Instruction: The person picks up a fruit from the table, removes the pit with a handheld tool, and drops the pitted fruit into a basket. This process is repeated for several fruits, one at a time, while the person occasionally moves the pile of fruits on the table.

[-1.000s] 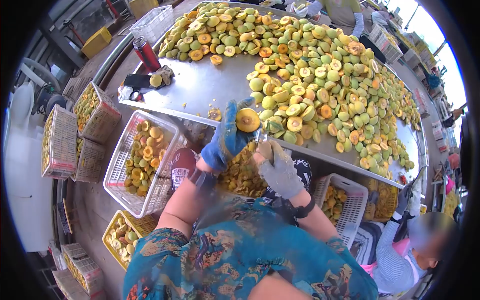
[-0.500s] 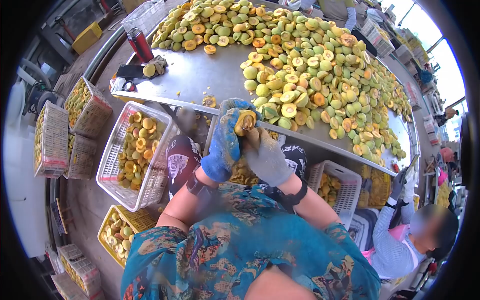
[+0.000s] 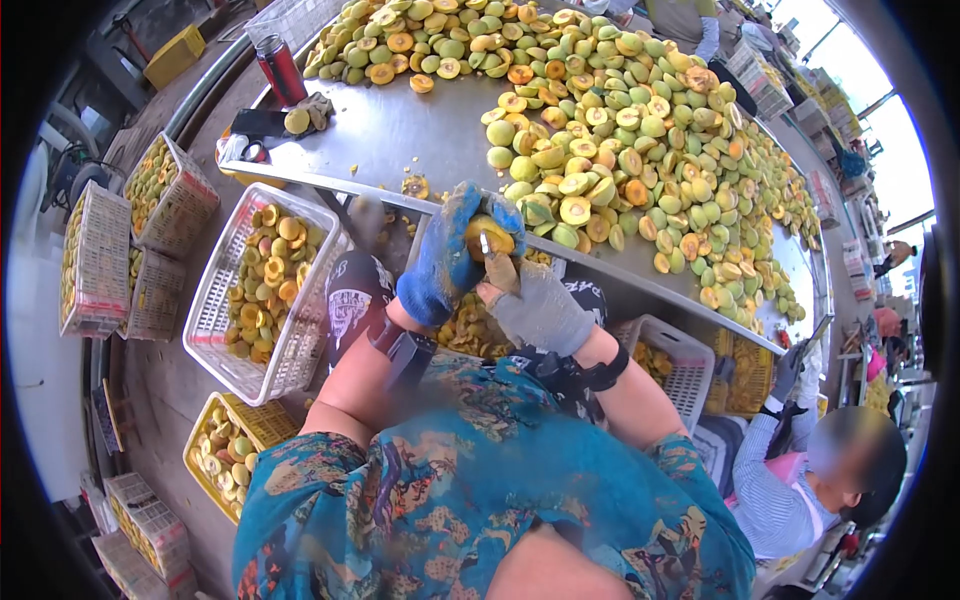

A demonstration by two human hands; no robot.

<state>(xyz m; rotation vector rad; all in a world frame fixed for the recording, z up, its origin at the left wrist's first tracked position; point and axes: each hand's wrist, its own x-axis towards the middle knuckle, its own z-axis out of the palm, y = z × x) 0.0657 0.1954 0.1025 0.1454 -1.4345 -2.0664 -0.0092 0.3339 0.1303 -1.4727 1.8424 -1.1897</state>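
Observation:
My left hand (image 3: 446,258), in a blue glove, is closed around a yellow peach half (image 3: 503,238) held above my lap. Its cut side and dark centre face my right hand (image 3: 540,308), which wears a grey glove. From the right fingers a small knife (image 3: 485,244) sticks out; only its short shiny tip shows, against the centre of the fruit. The handle is hidden in the grip. Beneath both hands lies a heap of cut yellow pieces (image 3: 470,330), partly covered by my wrists.
Ahead, a metal table (image 3: 385,135) bears a large pile of peach halves (image 3: 640,150). A red flask (image 3: 280,70) stands at its left. Beside me are a white crate (image 3: 203,345) and a yellow crate (image 3: 270,423), both with fruit. At the right sits a co-worker (image 3: 775,480).
The metal tip now shows at the fruit's centre, where my right fingers were before. My right hand has turned and moved slightly down. The view has shifted a little.

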